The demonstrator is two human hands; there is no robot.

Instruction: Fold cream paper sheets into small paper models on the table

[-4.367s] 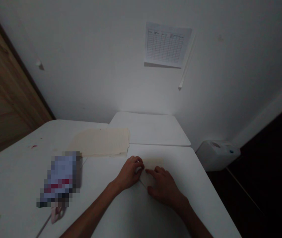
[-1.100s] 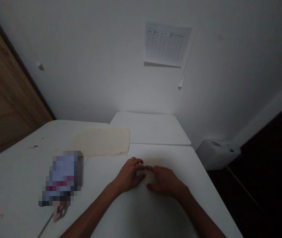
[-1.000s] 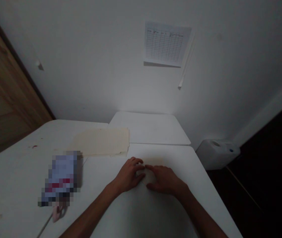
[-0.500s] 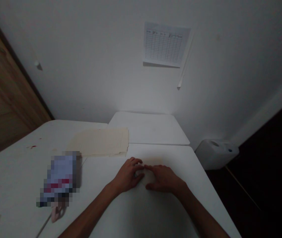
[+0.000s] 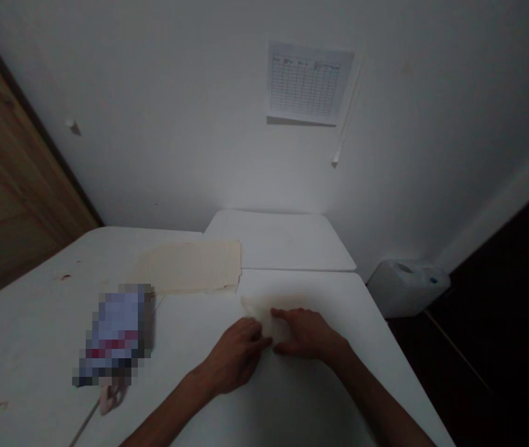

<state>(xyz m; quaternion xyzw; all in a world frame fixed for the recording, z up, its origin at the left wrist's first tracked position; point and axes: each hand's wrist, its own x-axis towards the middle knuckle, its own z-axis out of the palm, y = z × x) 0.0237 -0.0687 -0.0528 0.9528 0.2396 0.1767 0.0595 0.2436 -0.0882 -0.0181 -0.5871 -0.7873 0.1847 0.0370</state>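
- Stack of thin beige sheets (image 5: 192, 266): flat on the white surface (image 5: 246, 416).
- Thin pale sheet (image 5: 262, 308): right of the stack, on its near side, at the 2 hands.
- Left hand (image 5: 236, 351): fingers curled at the sheet's left edge; cannot tell whether they grip it.
- Right hand (image 5: 308, 335): unclenched, index fingertip on the sheet, thumb spread apart.

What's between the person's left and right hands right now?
In the head view, part of a pale, thin sheet lies between the left hand and the right hand; its full outline is too dim to tell.
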